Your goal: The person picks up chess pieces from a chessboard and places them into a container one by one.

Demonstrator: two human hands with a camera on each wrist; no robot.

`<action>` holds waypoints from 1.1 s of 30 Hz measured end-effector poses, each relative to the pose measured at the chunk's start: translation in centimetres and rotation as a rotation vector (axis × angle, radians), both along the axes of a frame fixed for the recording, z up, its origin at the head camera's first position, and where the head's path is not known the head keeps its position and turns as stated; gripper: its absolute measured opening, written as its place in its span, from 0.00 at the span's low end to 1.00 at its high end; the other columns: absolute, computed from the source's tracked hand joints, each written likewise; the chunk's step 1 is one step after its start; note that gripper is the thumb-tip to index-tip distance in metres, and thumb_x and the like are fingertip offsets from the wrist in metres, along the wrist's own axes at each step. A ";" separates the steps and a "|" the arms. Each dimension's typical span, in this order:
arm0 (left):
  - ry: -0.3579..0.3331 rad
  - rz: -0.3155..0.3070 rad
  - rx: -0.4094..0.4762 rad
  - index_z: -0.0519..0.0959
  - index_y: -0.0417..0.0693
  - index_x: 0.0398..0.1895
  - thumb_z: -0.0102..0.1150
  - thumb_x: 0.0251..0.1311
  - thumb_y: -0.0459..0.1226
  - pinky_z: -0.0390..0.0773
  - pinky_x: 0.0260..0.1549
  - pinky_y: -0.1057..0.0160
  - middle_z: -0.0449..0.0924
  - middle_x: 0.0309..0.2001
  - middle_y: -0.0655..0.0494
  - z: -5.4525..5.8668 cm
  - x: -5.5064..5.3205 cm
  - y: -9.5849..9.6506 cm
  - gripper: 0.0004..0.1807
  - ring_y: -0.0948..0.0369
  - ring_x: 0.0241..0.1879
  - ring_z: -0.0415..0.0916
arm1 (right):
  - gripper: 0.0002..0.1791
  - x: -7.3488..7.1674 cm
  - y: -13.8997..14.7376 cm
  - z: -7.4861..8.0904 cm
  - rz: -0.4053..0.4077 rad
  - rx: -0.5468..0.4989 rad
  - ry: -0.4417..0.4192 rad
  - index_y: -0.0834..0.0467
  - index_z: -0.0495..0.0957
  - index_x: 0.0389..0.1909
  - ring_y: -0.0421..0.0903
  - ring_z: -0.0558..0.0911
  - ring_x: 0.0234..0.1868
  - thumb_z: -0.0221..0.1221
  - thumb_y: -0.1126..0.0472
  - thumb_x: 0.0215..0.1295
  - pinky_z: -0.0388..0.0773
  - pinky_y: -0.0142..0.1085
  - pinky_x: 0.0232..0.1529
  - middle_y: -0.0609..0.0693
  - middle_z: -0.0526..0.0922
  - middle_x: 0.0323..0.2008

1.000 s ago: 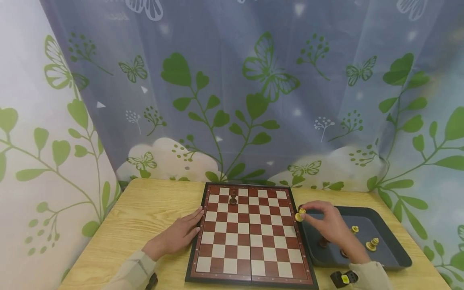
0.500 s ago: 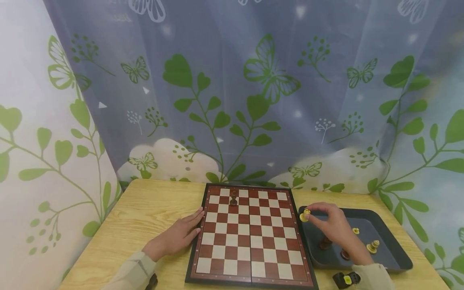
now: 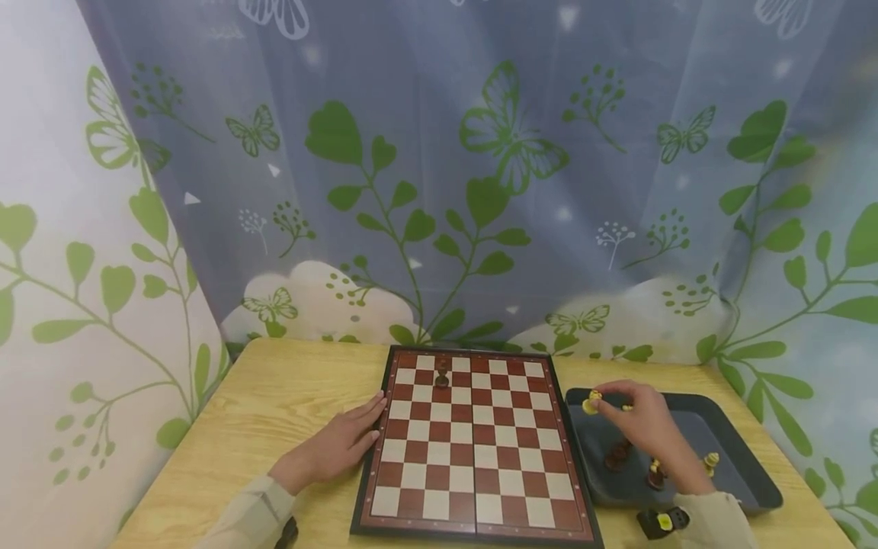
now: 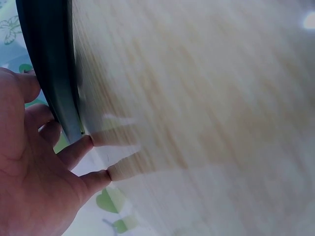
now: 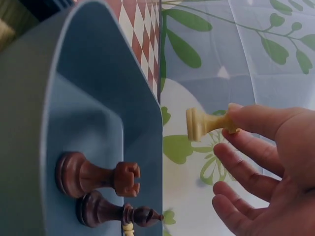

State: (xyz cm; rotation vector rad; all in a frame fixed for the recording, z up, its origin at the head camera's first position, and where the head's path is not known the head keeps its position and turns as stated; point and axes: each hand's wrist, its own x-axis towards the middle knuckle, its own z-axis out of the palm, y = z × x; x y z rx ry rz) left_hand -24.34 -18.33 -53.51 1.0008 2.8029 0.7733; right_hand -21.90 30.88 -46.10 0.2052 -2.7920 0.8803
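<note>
My right hand (image 3: pixel 648 419) pinches a pale yellow chess piece (image 5: pixel 201 123) by its top between thumb and index finger, over the left part of the dark tray (image 3: pixel 748 465). Fingers cover the piece's head. Inside the tray stand a brown rook (image 5: pixel 98 174) and a dark bishop (image 5: pixel 115 210); a pale piece (image 3: pixel 710 462) shows beyond my wrist. My left hand (image 3: pixel 329 446) lies flat on the table with its fingertips at the left edge of the chessboard (image 3: pixel 473 457). One dark chess piece (image 3: pixel 442 377) stands near the board's far edge.
The board lies in the middle of the wooden table (image 3: pixel 295 381), its right edge close beside the tray. A black object with a yellow mark (image 3: pixel 661 522) is at my right wrist. A patterned curtain (image 3: pixel 439 191) hangs behind and at both sides.
My right hand has moved right with the pale chess piece, from the board's right edge to over the tray. My left hand has stayed put.
</note>
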 end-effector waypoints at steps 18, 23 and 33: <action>-0.011 0.003 -0.006 0.53 0.34 0.79 0.39 0.81 0.43 0.53 0.65 0.22 0.48 0.80 0.40 0.0 0.2 0.1 0.31 0.36 0.76 0.53 | 0.16 -0.3 1.2 -0.5 -0.036 0.029 -0.054 0.66 0.85 0.50 0.70 0.80 0.54 0.66 0.58 0.68 0.80 0.62 0.48 0.69 0.82 0.54; -0.008 0.004 -0.004 0.53 0.35 0.79 0.39 0.81 0.43 0.53 0.65 0.21 0.48 0.80 0.40 -0.2 0.1 0.1 0.31 0.37 0.76 0.53 | 0.16 -0.3 1.3 -0.6 -0.038 0.037 -0.049 0.66 0.85 0.50 0.70 0.80 0.53 0.66 0.59 0.67 0.80 0.62 0.48 0.70 0.82 0.54; -0.014 0.004 0.002 0.53 0.34 0.79 0.39 0.81 0.43 0.53 0.65 0.22 0.47 0.81 0.40 0.1 0.0 0.0 0.31 0.37 0.77 0.52 | 0.15 -0.5 1.6 -0.5 -0.028 0.046 -0.035 0.66 0.85 0.49 0.68 0.82 0.51 0.66 0.60 0.67 0.81 0.60 0.46 0.69 0.83 0.52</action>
